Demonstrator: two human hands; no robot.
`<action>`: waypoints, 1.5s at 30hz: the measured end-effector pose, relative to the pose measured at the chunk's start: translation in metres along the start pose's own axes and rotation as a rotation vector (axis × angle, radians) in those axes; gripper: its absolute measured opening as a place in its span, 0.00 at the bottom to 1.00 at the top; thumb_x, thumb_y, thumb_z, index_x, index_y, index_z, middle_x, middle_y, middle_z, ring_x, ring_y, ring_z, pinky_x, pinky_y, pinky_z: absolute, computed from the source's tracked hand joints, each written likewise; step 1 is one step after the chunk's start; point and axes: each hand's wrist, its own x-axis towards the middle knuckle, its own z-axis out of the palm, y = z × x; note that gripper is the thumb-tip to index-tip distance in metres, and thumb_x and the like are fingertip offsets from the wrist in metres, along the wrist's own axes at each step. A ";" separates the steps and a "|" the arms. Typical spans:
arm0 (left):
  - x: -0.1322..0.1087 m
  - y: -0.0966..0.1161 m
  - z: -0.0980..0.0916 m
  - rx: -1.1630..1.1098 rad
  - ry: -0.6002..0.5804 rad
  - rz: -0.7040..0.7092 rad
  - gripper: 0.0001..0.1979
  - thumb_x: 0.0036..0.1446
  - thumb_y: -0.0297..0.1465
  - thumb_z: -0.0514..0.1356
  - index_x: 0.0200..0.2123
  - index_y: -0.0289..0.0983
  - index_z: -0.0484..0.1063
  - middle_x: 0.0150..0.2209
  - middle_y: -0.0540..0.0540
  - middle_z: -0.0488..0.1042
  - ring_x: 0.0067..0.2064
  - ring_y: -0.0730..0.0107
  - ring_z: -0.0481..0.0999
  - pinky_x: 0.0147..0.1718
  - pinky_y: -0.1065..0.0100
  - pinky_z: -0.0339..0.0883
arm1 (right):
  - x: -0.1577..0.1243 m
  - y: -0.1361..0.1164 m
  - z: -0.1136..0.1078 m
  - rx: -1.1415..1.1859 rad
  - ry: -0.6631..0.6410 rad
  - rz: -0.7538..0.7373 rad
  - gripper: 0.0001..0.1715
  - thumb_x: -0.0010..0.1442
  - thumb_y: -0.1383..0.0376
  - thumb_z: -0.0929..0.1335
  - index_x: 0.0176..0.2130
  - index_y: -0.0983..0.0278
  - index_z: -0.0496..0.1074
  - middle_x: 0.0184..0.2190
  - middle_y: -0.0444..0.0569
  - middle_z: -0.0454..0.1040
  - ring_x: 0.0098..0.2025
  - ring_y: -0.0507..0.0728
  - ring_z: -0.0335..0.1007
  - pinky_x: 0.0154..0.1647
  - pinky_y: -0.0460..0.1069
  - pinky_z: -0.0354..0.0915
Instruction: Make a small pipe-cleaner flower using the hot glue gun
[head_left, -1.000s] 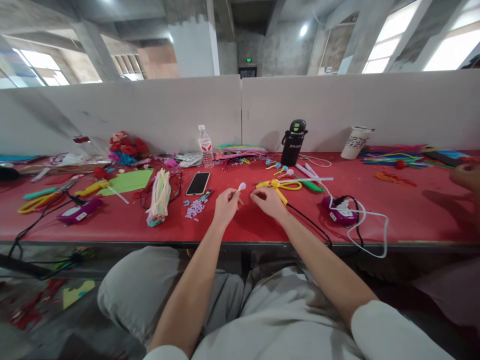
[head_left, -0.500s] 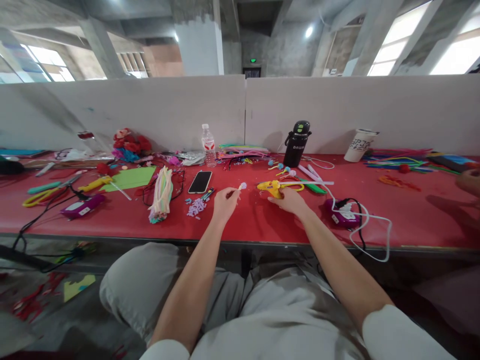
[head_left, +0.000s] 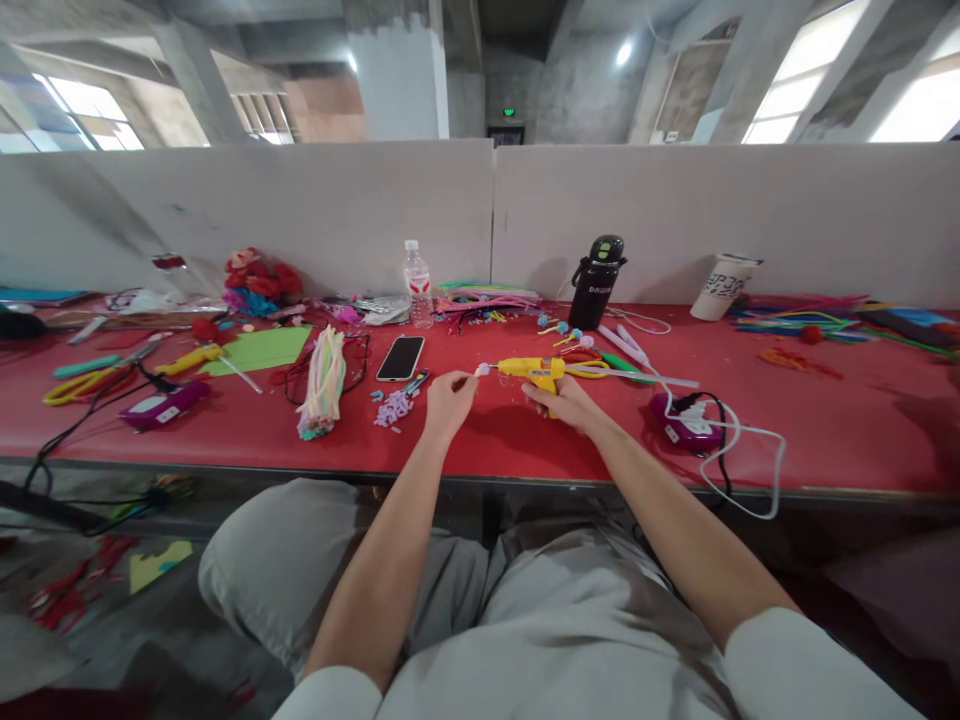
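1. A long table (head_left: 495, 435) with a red top is seen across the whole width; it is backed by a pale partition (head_left: 300, 215), beyond which a bare concrete room with a half-painted pillar (head_left: 394, 85), bright windows (head_left: 817, 70) and a lit green sign (head_left: 509, 112) can be seen.
2. Along the back, a clear bottle (head_left: 418, 285), a black flask (head_left: 596, 285) and a tilted white cup (head_left: 725, 287) are set out; a phone (head_left: 400, 358), a pale bundle (head_left: 322, 375) of fuzzy stems and a scatter of lilac bits (head_left: 393, 408) are laid left of the hands; a purple power block (head_left: 690, 428) is placed to the right.
3. A small lilac piece (head_left: 482, 369) is pinched at the fingertips of the left hand (head_left: 448, 400); its far end is left sticking out past them.
4. A yellow glue gun (head_left: 534, 368) is gripped by its handle in the right hand (head_left: 571, 402), fingers wrapped round it; a clear glue stick (head_left: 637, 377) is seen projecting from its rear.
5. The nozzle is pointed leftward at the lilac piece, between the hands; whether contact is made cannot be told.
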 end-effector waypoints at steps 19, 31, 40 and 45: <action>-0.003 0.006 0.000 0.003 -0.004 0.034 0.12 0.54 0.36 0.58 0.27 0.36 0.77 0.27 0.46 0.78 0.30 0.67 0.75 0.30 0.71 0.63 | 0.000 0.000 0.002 -0.100 -0.063 0.001 0.25 0.55 0.44 0.68 0.28 0.63 0.68 0.19 0.43 0.68 0.22 0.51 0.63 0.25 0.47 0.62; -0.002 0.003 0.001 -0.002 -0.012 0.029 0.12 0.54 0.36 0.57 0.27 0.36 0.77 0.26 0.46 0.78 0.30 0.67 0.76 0.30 0.70 0.64 | -0.001 -0.003 0.002 -0.116 -0.068 -0.006 0.26 0.55 0.44 0.68 0.26 0.64 0.67 0.18 0.43 0.67 0.20 0.50 0.61 0.24 0.46 0.60; -0.003 0.006 0.000 -0.010 -0.006 0.024 0.11 0.53 0.35 0.58 0.26 0.36 0.77 0.25 0.46 0.78 0.29 0.67 0.75 0.29 0.70 0.63 | -0.001 -0.002 0.002 -0.137 -0.079 -0.011 0.27 0.55 0.43 0.67 0.24 0.64 0.67 0.17 0.44 0.67 0.20 0.50 0.62 0.23 0.46 0.60; -0.003 0.007 0.000 -0.020 -0.005 0.011 0.11 0.53 0.35 0.58 0.26 0.36 0.77 0.25 0.46 0.78 0.28 0.68 0.75 0.30 0.70 0.64 | -0.001 -0.002 0.001 -0.163 -0.074 -0.004 0.28 0.56 0.43 0.67 0.23 0.64 0.67 0.17 0.44 0.67 0.19 0.50 0.61 0.22 0.46 0.59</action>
